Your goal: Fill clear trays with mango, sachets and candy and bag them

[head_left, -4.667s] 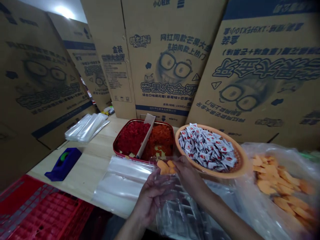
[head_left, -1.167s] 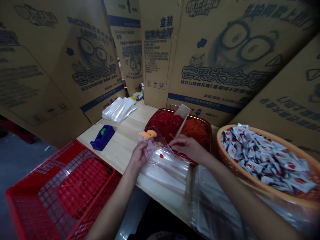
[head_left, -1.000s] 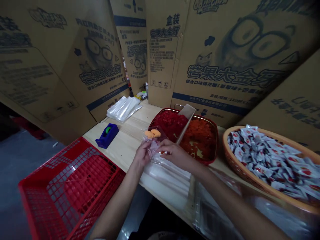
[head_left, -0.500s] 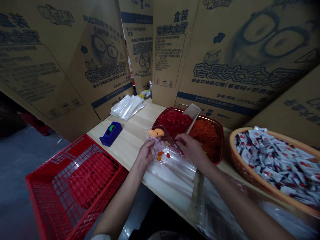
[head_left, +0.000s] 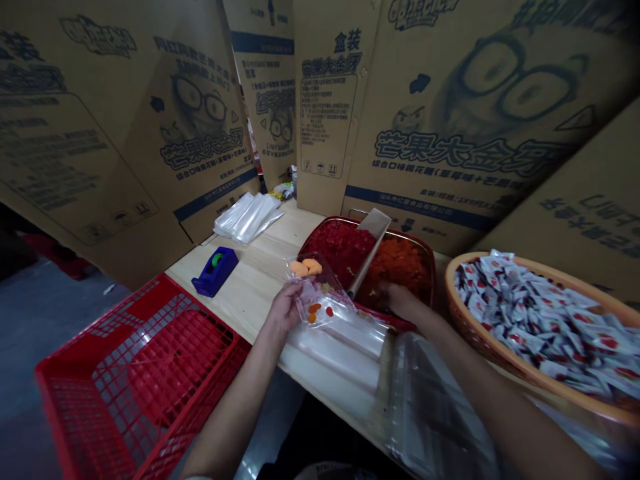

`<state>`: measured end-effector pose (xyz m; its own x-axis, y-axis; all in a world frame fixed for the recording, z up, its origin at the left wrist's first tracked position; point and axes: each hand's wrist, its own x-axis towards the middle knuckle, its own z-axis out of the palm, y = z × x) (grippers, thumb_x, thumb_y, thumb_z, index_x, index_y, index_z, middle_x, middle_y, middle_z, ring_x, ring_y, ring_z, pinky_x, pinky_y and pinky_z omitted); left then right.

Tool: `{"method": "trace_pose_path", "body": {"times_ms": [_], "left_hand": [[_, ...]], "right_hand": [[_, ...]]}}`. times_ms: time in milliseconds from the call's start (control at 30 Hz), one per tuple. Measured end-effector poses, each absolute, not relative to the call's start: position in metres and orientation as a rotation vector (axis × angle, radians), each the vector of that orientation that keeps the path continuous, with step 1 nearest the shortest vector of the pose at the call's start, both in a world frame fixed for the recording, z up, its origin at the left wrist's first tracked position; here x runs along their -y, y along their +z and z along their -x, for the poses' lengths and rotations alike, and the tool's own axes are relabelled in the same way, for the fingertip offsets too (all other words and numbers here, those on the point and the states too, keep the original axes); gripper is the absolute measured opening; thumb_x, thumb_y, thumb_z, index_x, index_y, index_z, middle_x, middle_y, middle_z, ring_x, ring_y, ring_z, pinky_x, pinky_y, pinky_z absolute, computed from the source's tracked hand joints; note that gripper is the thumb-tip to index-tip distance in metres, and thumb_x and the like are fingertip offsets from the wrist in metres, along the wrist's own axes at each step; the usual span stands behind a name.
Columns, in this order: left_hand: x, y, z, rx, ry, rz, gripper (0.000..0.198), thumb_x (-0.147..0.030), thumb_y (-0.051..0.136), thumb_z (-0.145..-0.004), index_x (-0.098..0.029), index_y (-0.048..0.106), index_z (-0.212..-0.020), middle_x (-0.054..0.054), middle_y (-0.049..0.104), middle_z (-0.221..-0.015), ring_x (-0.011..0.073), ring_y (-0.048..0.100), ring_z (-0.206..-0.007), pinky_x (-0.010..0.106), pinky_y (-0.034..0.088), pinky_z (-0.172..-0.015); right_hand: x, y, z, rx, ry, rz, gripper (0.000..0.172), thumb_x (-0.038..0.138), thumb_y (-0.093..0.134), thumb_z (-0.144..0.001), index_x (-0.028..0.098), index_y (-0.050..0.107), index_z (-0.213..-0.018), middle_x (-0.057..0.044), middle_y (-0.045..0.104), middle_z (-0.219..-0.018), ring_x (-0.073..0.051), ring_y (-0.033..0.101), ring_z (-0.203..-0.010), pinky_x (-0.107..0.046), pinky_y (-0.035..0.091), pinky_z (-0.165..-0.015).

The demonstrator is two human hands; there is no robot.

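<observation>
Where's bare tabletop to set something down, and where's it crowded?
Bare wood shows between the blue tape dispenser, the flat plastic bags and the red tray. Crowded: around the right hand, between tray and orange basket.

Cam's on my head (only view), aimed fwd & down, close over my left hand [head_left: 284, 308], right hand [head_left: 403, 301] & table [head_left: 240, 320].

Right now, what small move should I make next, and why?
Probably bring a pinch of the orange bits up from the tray with your right hand into the clear plastic bag in your left hand: the right hand is down among them, and the bag shows only a few bits.
</observation>
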<state>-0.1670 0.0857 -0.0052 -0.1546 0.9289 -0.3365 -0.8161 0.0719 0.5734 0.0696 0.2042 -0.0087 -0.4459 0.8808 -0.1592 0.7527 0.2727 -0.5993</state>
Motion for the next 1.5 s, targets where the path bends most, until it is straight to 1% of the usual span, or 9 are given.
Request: {"method": "trace_pose_path", "body": {"times_ms": [200, 333, 433, 567, 700, 967, 1200, 1367, 1500], "left_hand": [[-0.085, -0.007, 0.167, -0.786, 1.519, -0.191, 0.024, -0.012, 0.053, -0.073, -0.01, 0.06, -0.096, 0.011, 0.068, -0.087, 0.0212, 0.065, -0.082, 0.038, 0.05, -0.079], [-0.084, -0.009, 0.168, -0.792, 1.515, -0.189, 0.025, -0.012, 0.054, -0.072, -0.011, 0.06, -0.096, 0.009, 0.068, -0.086, 0.0205, 0.065, -0.08, 0.036, 0.05, -0.077], [-0.084, -0.008, 0.168, -0.79, 1.513, -0.184, 0.025, -0.012, 0.054, -0.072, -0.012, 0.059, -0.097, 0.009, 0.068, -0.086, 0.0206, 0.065, -0.08, 0.037, 0.051, -0.077], [-0.083, -0.007, 0.167, -0.786, 1.509, -0.182, 0.025, -0.011, 0.054, -0.072, -0.011, 0.059, -0.097, 0.01, 0.068, -0.087, 0.0202, 0.065, -0.08, 0.037, 0.05, -0.078], [-0.083, -0.006, 0.167, -0.787, 1.497, -0.175, 0.023, -0.01, 0.052, -0.074, -0.009, 0.06, -0.095, 0.011, 0.068, -0.086, 0.0197, 0.065, -0.077, 0.035, 0.05, -0.076], [-0.083, -0.007, 0.168, -0.76, 1.494, -0.156, 0.021, -0.011, 0.052, -0.074, -0.01, 0.06, -0.094, 0.009, 0.068, -0.085, 0.0193, 0.065, -0.076, 0.036, 0.05, -0.076], [-0.084, -0.008, 0.169, -0.762, 1.509, -0.152, 0.02, -0.009, 0.051, -0.074, -0.011, 0.06, -0.092, 0.006, 0.067, -0.075, 0.0179, 0.064, -0.07, 0.033, 0.051, -0.07], [-0.084, -0.008, 0.168, -0.758, 1.501, -0.172, 0.019, -0.012, 0.052, -0.074, -0.01, 0.061, -0.091, 0.008, 0.067, -0.078, 0.0169, 0.063, -0.067, 0.029, 0.051, -0.064], [-0.081, -0.006, 0.167, -0.749, 1.505, -0.176, 0.019, -0.01, 0.051, -0.073, -0.01, 0.061, -0.09, 0.007, 0.067, -0.078, 0.0161, 0.063, -0.067, 0.029, 0.05, -0.067]], "right_hand": [[-0.198, 0.01, -0.077, 2.195, 0.769, 1.569, 0.009, 0.015, 0.053, -0.065, 0.018, 0.057, -0.072, -0.002, 0.059, -0.067, -0.015, 0.053, -0.063, -0.024, 0.038, -0.058], [-0.17, 0.044, -0.06, 2.026, 1.147, 1.213, 0.018, 0.033, 0.055, -0.069, 0.018, 0.056, -0.08, 0.0, 0.058, -0.072, -0.012, 0.051, -0.06, -0.023, 0.04, -0.057], [-0.151, 0.061, -0.041, 2.031, 1.441, 1.052, 0.023, 0.037, 0.056, -0.067, 0.017, 0.058, -0.079, 0.001, 0.057, -0.067, -0.011, 0.049, -0.056, -0.023, 0.038, -0.054], [-0.145, 0.058, -0.025, 2.11, 1.498, 1.063, 0.023, 0.032, 0.052, -0.068, 0.015, 0.063, -0.08, 0.004, 0.051, -0.055, -0.009, 0.042, -0.048, -0.021, 0.033, -0.048], [-0.151, 0.049, -0.02, 2.195, 1.427, 1.045, 0.026, 0.029, 0.049, -0.072, 0.015, 0.066, -0.086, 0.004, 0.051, -0.054, -0.008, 0.039, -0.047, -0.02, 0.03, -0.046], [-0.15, 0.046, -0.021, 2.319, 1.264, 0.94, 0.015, 0.022, 0.054, -0.071, 0.015, 0.062, -0.083, 0.001, 0.057, -0.068, -0.011, 0.047, -0.059, -0.021, 0.035, -0.054], [-0.141, 0.043, -0.006, 2.517, 0.801, 0.745, 0.018, 0.021, 0.058, -0.076, 0.022, 0.066, -0.092, -0.003, 0.053, -0.082, -0.014, 0.051, -0.076, -0.025, 0.039, -0.068], [-0.126, 0.033, 0.02, 2.561, 0.763, 0.524, 0.014, 0.01, 0.06, -0.072, 0.018, 0.065, -0.082, -0.004, 0.056, -0.087, -0.018, 0.051, -0.089, -0.03, 0.04, -0.078], [-0.124, 0.027, 0.024, 2.397, 0.945, 0.624, 0.015, 0.003, 0.054, -0.07, 0.017, 0.057, -0.077, -0.001, 0.06, -0.083, -0.014, 0.055, -0.079, -0.025, 0.041, -0.072]]}}
